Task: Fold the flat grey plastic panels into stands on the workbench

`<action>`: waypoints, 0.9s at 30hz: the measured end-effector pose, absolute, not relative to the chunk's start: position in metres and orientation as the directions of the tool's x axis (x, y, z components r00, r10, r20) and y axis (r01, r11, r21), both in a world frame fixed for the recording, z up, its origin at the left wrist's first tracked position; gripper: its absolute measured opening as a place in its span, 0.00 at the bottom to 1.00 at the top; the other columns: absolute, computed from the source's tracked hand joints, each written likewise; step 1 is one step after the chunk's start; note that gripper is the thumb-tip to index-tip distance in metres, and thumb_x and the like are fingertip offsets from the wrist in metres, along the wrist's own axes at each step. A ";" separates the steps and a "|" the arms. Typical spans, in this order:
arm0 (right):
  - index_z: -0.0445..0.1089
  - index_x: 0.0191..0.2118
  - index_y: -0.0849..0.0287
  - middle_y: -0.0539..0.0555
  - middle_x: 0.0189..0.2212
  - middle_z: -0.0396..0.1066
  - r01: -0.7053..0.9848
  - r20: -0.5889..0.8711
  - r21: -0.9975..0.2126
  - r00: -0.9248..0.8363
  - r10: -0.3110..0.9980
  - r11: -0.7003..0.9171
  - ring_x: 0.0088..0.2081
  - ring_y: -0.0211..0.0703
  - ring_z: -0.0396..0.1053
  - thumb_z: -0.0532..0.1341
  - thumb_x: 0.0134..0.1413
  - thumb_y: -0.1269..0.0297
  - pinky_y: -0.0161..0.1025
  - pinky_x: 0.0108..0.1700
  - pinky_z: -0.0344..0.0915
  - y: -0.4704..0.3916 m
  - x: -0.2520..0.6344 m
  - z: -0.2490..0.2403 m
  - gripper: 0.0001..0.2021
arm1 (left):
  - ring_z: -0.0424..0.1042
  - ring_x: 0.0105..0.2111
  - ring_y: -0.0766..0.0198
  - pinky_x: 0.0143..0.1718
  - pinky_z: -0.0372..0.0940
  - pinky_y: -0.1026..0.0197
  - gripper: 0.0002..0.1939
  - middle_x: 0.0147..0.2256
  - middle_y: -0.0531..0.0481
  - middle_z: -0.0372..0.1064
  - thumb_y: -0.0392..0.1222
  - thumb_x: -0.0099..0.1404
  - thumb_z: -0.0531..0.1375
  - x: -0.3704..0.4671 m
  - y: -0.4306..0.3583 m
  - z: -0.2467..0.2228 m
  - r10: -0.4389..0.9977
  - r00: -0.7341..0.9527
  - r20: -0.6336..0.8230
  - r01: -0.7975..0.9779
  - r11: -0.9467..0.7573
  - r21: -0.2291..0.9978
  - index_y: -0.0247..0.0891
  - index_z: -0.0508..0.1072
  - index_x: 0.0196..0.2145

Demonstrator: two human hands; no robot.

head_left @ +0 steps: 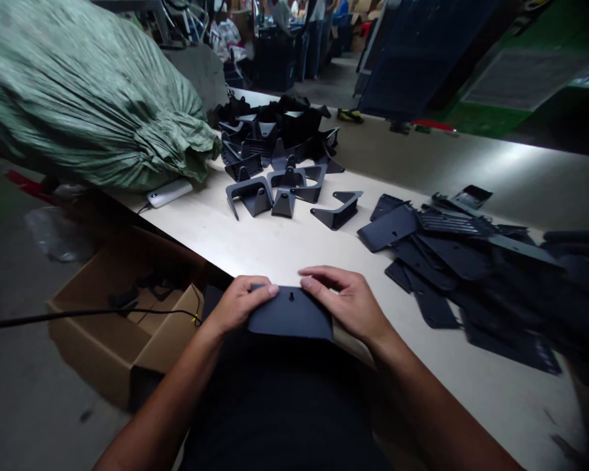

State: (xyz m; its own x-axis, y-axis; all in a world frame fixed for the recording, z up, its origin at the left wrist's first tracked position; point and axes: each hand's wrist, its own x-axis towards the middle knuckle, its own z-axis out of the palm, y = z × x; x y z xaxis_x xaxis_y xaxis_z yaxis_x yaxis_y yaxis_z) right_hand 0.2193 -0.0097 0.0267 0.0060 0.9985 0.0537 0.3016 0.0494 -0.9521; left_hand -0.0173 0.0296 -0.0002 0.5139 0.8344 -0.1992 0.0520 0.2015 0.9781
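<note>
A dark flat plastic panel (290,315) with a small keyhole slot lies between my hands at the table's near edge. My left hand (245,302) grips its left end, thumb on top and fingers beneath. At the right end, my right hand (346,297) has its thumb on the panel's upper corner, with the index finger stretched out above it. Several similar dark panels (439,252) are piled to the right on the pale table (196,229). Beyond my hands stand several dark angular brackets (336,210), heaped more densely towards the back.
A big green woven sack (93,98) fills the upper left, beside a white power bank (169,193) with a cable. An open cardboard box (93,347) holding dark parts sits below left, crossed by a black cable (78,315). People's legs (313,52) show far back.
</note>
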 end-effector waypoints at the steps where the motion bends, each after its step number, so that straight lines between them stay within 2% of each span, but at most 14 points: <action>1: 0.83 0.45 0.54 0.57 0.43 0.83 0.349 0.135 -0.932 0.097 0.986 0.093 0.44 0.52 0.78 0.70 0.59 0.49 0.50 0.50 0.73 -0.009 0.224 0.027 0.16 | 0.49 0.22 0.67 0.24 0.45 0.62 0.26 0.22 0.57 0.51 0.60 0.65 0.66 -0.019 0.031 -0.001 0.883 0.435 -0.176 0.010 0.191 0.982 0.40 0.66 0.21; 3: 0.83 0.45 0.54 0.57 0.42 0.83 0.377 0.226 -0.918 0.248 0.942 0.121 0.45 0.53 0.78 0.71 0.59 0.49 0.52 0.53 0.72 -0.011 0.234 0.028 0.16 | 0.49 0.23 0.67 0.25 0.46 0.62 0.26 0.22 0.57 0.51 0.59 0.66 0.66 -0.021 0.032 -0.005 0.960 0.249 -0.126 -0.098 0.155 0.983 0.40 0.65 0.21; 5: 0.83 0.44 0.54 0.57 0.39 0.82 0.278 0.155 -0.958 0.284 0.946 0.073 0.42 0.51 0.78 0.70 0.60 0.47 0.51 0.51 0.72 -0.014 0.239 0.026 0.16 | 0.50 0.24 0.66 0.26 0.48 0.62 0.24 0.23 0.56 0.52 0.57 0.67 0.66 -0.021 0.029 -0.007 0.991 0.104 -0.078 -0.169 0.095 0.981 0.40 0.65 0.22; 6: 0.83 0.42 0.55 0.57 0.37 0.82 0.196 0.074 -0.980 0.239 0.968 0.026 0.40 0.50 0.78 0.69 0.61 0.46 0.49 0.50 0.73 -0.016 0.238 0.025 0.17 | 0.50 0.25 0.66 0.26 0.49 0.62 0.24 0.23 0.56 0.52 0.56 0.67 0.66 -0.020 0.027 -0.006 0.996 0.076 -0.055 -0.176 0.068 0.982 0.39 0.66 0.22; 7: 0.83 0.41 0.56 0.57 0.36 0.82 0.109 -0.016 -0.993 0.161 0.987 -0.034 0.39 0.49 0.78 0.69 0.60 0.45 0.48 0.49 0.73 -0.018 0.234 0.023 0.19 | 0.51 0.25 0.66 0.27 0.50 0.62 0.23 0.23 0.56 0.53 0.56 0.67 0.66 -0.019 0.024 -0.005 0.995 0.090 -0.038 -0.165 0.052 0.985 0.39 0.68 0.23; 9: 0.82 0.40 0.58 0.58 0.37 0.83 -0.063 -0.181 -0.981 -0.004 0.984 -0.181 0.39 0.50 0.78 0.69 0.59 0.43 0.48 0.48 0.74 -0.021 0.223 0.018 0.21 | 0.55 0.25 0.65 0.28 0.52 0.62 0.20 0.24 0.55 0.58 0.56 0.68 0.66 -0.017 0.019 -0.002 0.972 0.232 -0.037 -0.100 0.062 0.993 0.39 0.73 0.26; 12: 0.82 0.45 0.59 0.59 0.42 0.83 -0.257 -0.252 -0.933 -0.037 0.967 -0.253 0.43 0.52 0.80 0.69 0.59 0.43 0.50 0.52 0.75 -0.023 0.208 0.012 0.22 | 0.69 0.33 0.59 0.37 0.63 0.60 0.19 0.32 0.48 0.73 0.58 0.70 0.62 -0.015 0.018 0.000 0.868 0.491 -0.075 -0.041 0.109 0.993 0.39 0.81 0.35; 13: 0.82 0.47 0.58 0.59 0.43 0.83 -0.268 -0.220 -0.939 -0.019 0.975 -0.217 0.45 0.52 0.79 0.69 0.60 0.45 0.50 0.54 0.74 -0.024 0.205 0.012 0.21 | 0.73 0.38 0.56 0.42 0.66 0.58 0.20 0.36 0.46 0.77 0.59 0.71 0.61 -0.014 0.020 -0.002 0.864 0.497 -0.076 -0.064 0.124 0.990 0.40 0.83 0.38; 15: 0.81 0.51 0.56 0.57 0.46 0.83 -0.196 -0.150 -0.967 -0.075 0.986 -0.162 0.49 0.53 0.78 0.69 0.62 0.48 0.49 0.57 0.72 -0.026 0.202 0.014 0.19 | 0.76 0.42 0.54 0.48 0.67 0.56 0.23 0.39 0.43 0.80 0.60 0.72 0.59 -0.011 0.026 -0.005 0.916 0.392 -0.091 -0.170 0.170 0.971 0.39 0.83 0.39; 17: 0.81 0.53 0.54 0.55 0.46 0.82 -0.059 -0.135 -0.987 -0.234 0.963 -0.152 0.49 0.52 0.78 0.68 0.64 0.51 0.48 0.54 0.73 -0.029 0.201 0.017 0.18 | 0.78 0.38 0.54 0.46 0.69 0.56 0.26 0.36 0.42 0.81 0.64 0.69 0.59 -0.003 0.033 -0.007 0.919 0.342 -0.197 -0.291 0.302 0.908 0.37 0.82 0.38; 19: 0.80 0.53 0.53 0.55 0.45 0.81 0.043 -0.132 -0.991 -0.346 0.929 -0.125 0.47 0.51 0.77 0.67 0.65 0.51 0.46 0.51 0.73 -0.031 0.199 0.020 0.17 | 0.78 0.34 0.54 0.43 0.71 0.55 0.27 0.36 0.40 0.82 0.65 0.66 0.60 0.008 0.036 -0.004 0.836 0.462 -0.297 -0.372 0.486 0.791 0.35 0.81 0.40; 21: 0.81 0.50 0.55 0.55 0.44 0.79 0.051 -0.087 -0.996 -0.352 0.932 -0.073 0.45 0.49 0.74 0.67 0.65 0.50 0.44 0.49 0.72 -0.032 0.193 0.020 0.17 | 0.80 0.35 0.52 0.44 0.72 0.52 0.23 0.36 0.38 0.82 0.60 0.64 0.63 0.020 0.034 0.001 0.778 0.551 -0.302 -0.427 0.574 0.699 0.35 0.78 0.41; 24: 0.78 0.41 0.60 0.54 0.36 0.74 -0.047 -0.049 -0.997 -0.240 0.970 -0.062 0.37 0.44 0.70 0.66 0.64 0.47 0.39 0.38 0.68 -0.034 0.182 0.013 0.18 | 0.81 0.36 0.52 0.45 0.72 0.53 0.12 0.33 0.41 0.82 0.48 0.63 0.63 0.034 0.027 0.011 0.876 0.423 -0.231 -0.528 0.445 0.723 0.37 0.74 0.37; 27: 0.74 0.36 0.61 0.50 0.29 0.67 -0.085 -0.004 -0.996 -0.115 0.993 -0.014 0.30 0.40 0.63 0.66 0.64 0.46 0.37 0.32 0.61 -0.037 0.172 0.002 0.19 | 0.80 0.33 0.54 0.42 0.73 0.55 0.08 0.30 0.43 0.82 0.45 0.66 0.60 0.039 0.020 0.018 0.939 0.293 -0.180 -0.510 0.313 0.801 0.38 0.72 0.35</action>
State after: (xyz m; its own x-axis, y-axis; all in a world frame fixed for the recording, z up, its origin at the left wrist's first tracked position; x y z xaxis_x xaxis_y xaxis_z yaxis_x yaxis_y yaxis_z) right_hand 0.1724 -0.0367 0.0015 -0.1153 0.9933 -0.0041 -0.0845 -0.0140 -0.9963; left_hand 0.0394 0.0203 0.0185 0.2931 0.9391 -0.1797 -0.5101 0.3125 0.8013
